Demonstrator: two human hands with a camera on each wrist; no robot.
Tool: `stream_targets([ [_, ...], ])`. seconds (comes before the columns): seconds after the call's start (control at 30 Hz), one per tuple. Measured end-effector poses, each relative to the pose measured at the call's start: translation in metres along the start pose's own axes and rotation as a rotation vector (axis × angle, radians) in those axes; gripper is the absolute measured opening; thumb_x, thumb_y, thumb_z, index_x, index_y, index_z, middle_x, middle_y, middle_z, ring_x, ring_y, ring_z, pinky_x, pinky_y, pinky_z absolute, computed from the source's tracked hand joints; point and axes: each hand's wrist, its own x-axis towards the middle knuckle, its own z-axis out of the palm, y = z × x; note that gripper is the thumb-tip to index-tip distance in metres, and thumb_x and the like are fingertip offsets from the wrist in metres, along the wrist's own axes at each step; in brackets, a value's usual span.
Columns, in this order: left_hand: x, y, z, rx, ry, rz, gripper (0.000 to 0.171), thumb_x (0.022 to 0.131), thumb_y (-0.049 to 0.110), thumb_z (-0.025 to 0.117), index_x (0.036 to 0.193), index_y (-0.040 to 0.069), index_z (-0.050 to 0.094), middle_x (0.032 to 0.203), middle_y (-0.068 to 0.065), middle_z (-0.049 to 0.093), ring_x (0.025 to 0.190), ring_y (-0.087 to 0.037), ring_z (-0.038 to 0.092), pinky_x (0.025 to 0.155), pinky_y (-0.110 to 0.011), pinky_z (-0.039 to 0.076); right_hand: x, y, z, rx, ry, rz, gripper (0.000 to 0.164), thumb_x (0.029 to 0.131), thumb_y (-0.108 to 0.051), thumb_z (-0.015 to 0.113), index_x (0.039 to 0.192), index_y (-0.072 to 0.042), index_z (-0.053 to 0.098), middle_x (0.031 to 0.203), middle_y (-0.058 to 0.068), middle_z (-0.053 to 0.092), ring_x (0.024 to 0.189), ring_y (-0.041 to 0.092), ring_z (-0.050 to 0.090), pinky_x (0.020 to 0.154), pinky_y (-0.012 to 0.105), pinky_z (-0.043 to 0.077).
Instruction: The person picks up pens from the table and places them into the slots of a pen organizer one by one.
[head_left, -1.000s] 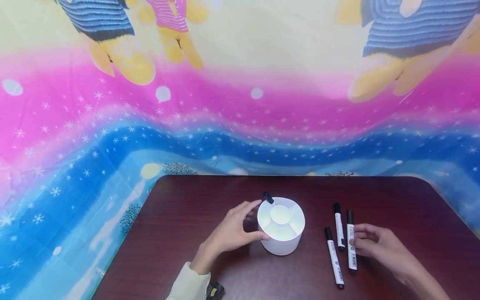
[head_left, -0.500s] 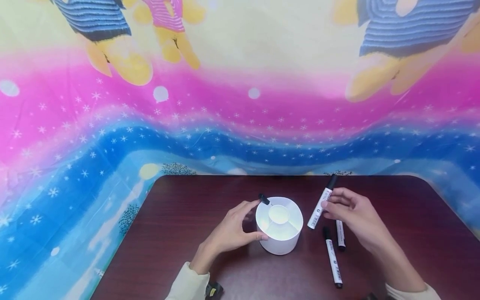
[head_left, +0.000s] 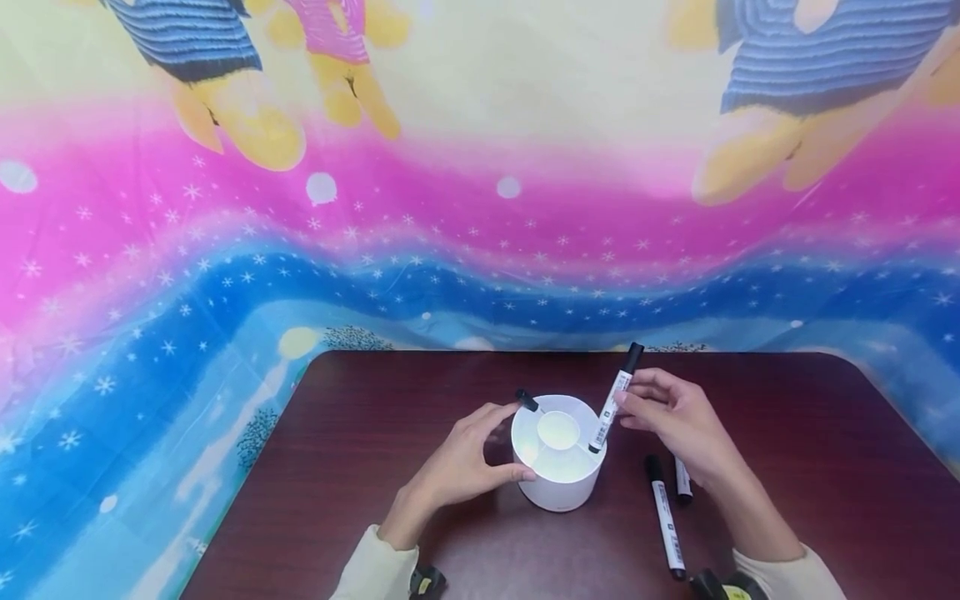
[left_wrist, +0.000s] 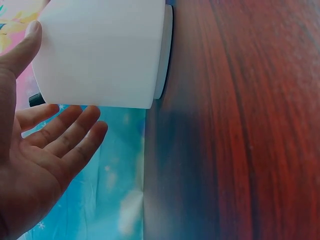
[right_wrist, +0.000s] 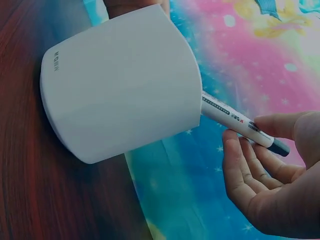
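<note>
A white round pen holder (head_left: pixel 558 496), with a round middle cup and dividers around it, stands on the table. My left hand (head_left: pixel 468 458) holds it from the left, thumb near the front rim and index finger near the back; the other fingers are spread in the left wrist view. Beside that index finger a black cap (head_left: pixel 527 400) sticks out over the rim. My right hand (head_left: pixel 678 421) pinches a white marker (head_left: pixel 613 400) with black ends, tilted, its lower end inside the holder's right side. The right wrist view shows the marker (right_wrist: pixel 225 114) partly hidden by the holder wall.
Two more markers lie right of the holder: one marker (head_left: pixel 666 525) in full view, another marker (head_left: pixel 682 482) partly hidden under my right hand. The dark red-brown table (head_left: pixel 360 433) meets a colourful printed cloth (head_left: pixel 450 292) at the back.
My right hand has picked the marker up from the table at the right, tilted it and carried it left to the holder. My left hand has stayed at the holder.
</note>
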Motion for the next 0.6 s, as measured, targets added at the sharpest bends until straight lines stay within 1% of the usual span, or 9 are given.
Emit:
stream_targets([
  [0.1, 0.0, 0.0, 0.001, -0.007, -0.002, -0.004, 0.088, 0.082, 0.046, 0.093, 0.158, 0.023, 0.053, 0.137, 0.005, 0.066, 0.119, -0.022, 0.07, 0.105, -0.045, 0.06, 0.0, 0.003, 0.0, -0.038, 0.021, 0.003, 0.048, 0.105, -0.017, 0.071, 0.141, 0.01, 0.054, 0.108, 0.002, 0.073, 0.091, 0.006, 0.076, 0.082, 0.029, 0.066],
  [0.2, 0.0, -0.001, 0.001, -0.004, -0.006, -0.01, 0.088, 0.083, 0.047, 0.093, 0.158, 0.024, 0.053, 0.137, 0.007, 0.066, 0.119, -0.018, 0.07, 0.105, -0.041, 0.06, 0.0, 0.005, 0.001, -0.058, 0.038, -0.005, 0.048, 0.106, -0.019, 0.07, 0.142, 0.008, 0.053, 0.108, 0.001, 0.073, 0.091, 0.004, 0.076, 0.081, 0.028, 0.066],
  [0.3, 0.0, 0.0, 0.001, 0.0, -0.006, -0.011, 0.088, 0.082, 0.048, 0.093, 0.158, 0.025, 0.053, 0.136, 0.008, 0.066, 0.118, -0.014, 0.069, 0.105, -0.036, 0.059, 0.0, 0.007, 0.003, -0.071, 0.037, -0.025, 0.044, 0.107, -0.018, 0.068, 0.14, 0.007, 0.054, 0.107, 0.003, 0.073, 0.091, 0.005, 0.076, 0.08, 0.027, 0.066],
  [0.43, 0.0, 0.0, 0.0, 0.007, -0.002, -0.008, 0.088, 0.082, 0.048, 0.093, 0.158, 0.025, 0.053, 0.137, 0.008, 0.066, 0.118, -0.012, 0.068, 0.104, -0.034, 0.059, 0.0, 0.008, 0.007, -0.098, 0.029, -0.03, 0.04, 0.107, -0.018, 0.068, 0.135, 0.007, 0.057, 0.112, 0.012, 0.072, 0.092, 0.005, 0.076, 0.082, 0.024, 0.065],
  [0.6, -0.001, 0.0, -0.001, 0.012, 0.0, -0.008, 0.089, 0.083, 0.05, 0.092, 0.158, 0.022, 0.053, 0.137, 0.005, 0.066, 0.117, -0.014, 0.069, 0.104, -0.035, 0.06, -0.001, 0.008, 0.01, -0.152, 0.033, -0.004, 0.045, 0.107, -0.022, 0.069, 0.141, 0.006, 0.057, 0.123, 0.023, 0.07, 0.092, 0.004, 0.075, 0.081, 0.022, 0.064],
])
